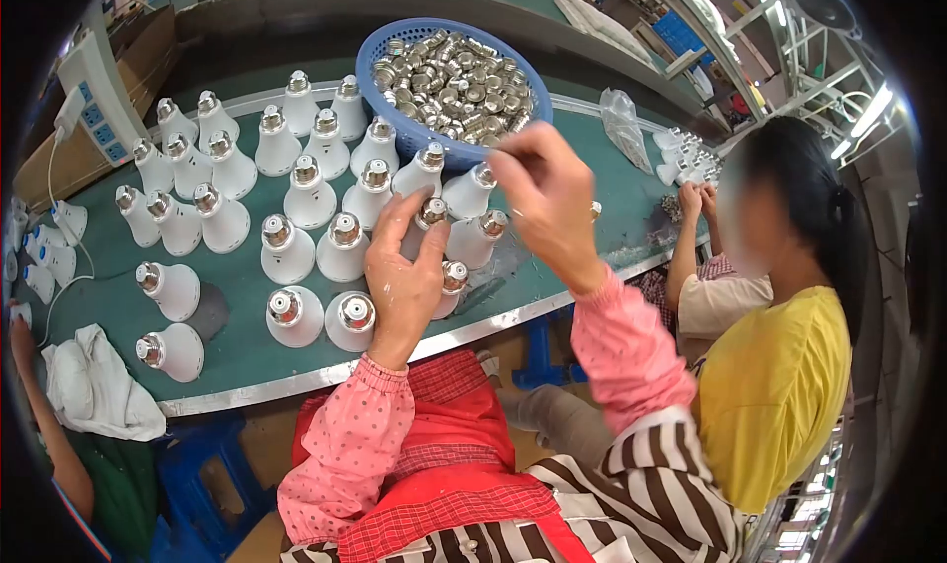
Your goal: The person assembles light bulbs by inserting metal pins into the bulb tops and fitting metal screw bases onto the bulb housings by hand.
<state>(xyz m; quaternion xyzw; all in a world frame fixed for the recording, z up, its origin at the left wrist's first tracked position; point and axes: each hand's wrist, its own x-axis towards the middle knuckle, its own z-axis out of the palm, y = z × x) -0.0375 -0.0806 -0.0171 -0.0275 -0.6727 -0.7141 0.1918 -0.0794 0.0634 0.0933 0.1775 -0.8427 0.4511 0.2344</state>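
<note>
My left hand [406, 272] is closed around a white light bulb [426, 224] with a silver screw cap, its thumb and fingers on either side of the neck. To the right, my right hand [545, 203] is raised above the bulbs near the basket's rim, slightly blurred. Its fingers are curled in toward the thumb; whatever they pinch is too small or smeared to make out. Beneath that hand stand another bulb [468, 194] and a second one [476, 240]. A further bulb [451, 285] is partly hidden beside my left hand.
Behind the bulbs, a blue plastic basket [370, 62] holds many metal screw caps [459, 85]. Rows of capped bulbs [308, 196] cover the green table [237, 267]. A white cloth [99, 386] lies front left, a power strip [99, 119] stands behind. At right sits a co-worker [779, 386].
</note>
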